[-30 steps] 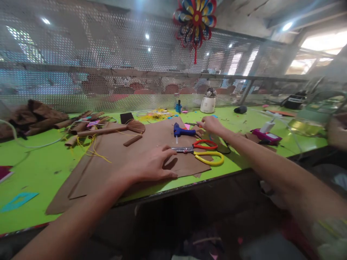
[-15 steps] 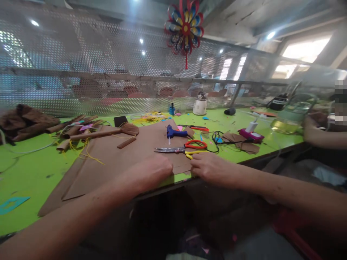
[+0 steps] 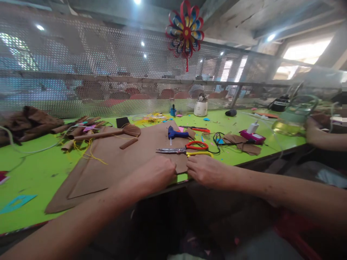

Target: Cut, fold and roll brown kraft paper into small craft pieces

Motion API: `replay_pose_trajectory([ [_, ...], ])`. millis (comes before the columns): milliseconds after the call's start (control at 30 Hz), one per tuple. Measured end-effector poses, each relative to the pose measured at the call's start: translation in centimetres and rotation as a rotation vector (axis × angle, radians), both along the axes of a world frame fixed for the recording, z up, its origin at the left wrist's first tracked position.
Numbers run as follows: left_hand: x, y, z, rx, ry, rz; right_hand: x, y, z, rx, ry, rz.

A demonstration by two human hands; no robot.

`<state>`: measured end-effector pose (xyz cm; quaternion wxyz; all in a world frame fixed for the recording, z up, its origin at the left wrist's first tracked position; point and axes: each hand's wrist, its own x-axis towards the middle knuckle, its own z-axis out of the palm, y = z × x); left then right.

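My left hand (image 3: 161, 172) is closed at the near edge of a large sheet of brown paper (image 3: 135, 151), fingers curled under and mostly hidden. Opposite it, my right hand (image 3: 204, 170) pinches the same edge, and a short stretch of paper shows between the two. Scissors (image 3: 187, 148) with one red and one yellow handle lie on the sheet just beyond my hands, the yellow handle close to my right fingers. Behind them rests a blue glue gun (image 3: 177, 133). A pleated brown paper fan shape (image 3: 131, 130) and a short brown strip (image 3: 128, 143) lie farther left.
Rolled brown paper tubes (image 3: 72, 135) with yellow strands and crumpled brown paper (image 3: 29, 121) sit at left. To the right are a magenta box with a white plug (image 3: 253, 135), paper scraps (image 3: 248, 147), and a jug of yellow liquid (image 3: 288, 124) near another person's arm (image 3: 325, 135).
My right hand has shifted slightly left, closer to my left hand, uncovering more of the yellow scissor handle. The whole view has moved a little; the tools stay in place.
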<state>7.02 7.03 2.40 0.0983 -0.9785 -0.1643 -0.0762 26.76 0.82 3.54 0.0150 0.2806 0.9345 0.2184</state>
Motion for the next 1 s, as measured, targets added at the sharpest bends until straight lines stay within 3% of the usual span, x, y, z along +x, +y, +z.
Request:
replay_pose_trajectory([
  [300, 0.0, -1.8, 1.0, 0.024, 0.095, 0.046, 1.6, -0.3, -3.2, 0.104, 0.385, -0.124],
  [467, -0.4, -1.7, 0.9, 0.035, 0.031, 0.072, 1.6, -1.2, -4.5, 0.11, 0.541, -0.151],
  [733, -0.5, -1.6, 0.3, 0.028, -0.02, 0.127, 2.7, -3.6, -5.7, 0.1, 0.56, -0.112],
  [867, -0.4, -1.5, 0.2, 0.055, -0.061, 0.165, 2.4, -5.1, -5.7, 0.031, 0.583, -0.03],
  [1000, -0.4, -1.6, 0.1, 0.022, -0.066, 0.155, 1.0, -8.2, -3.9, -0.044, 0.684, 0.037],
])
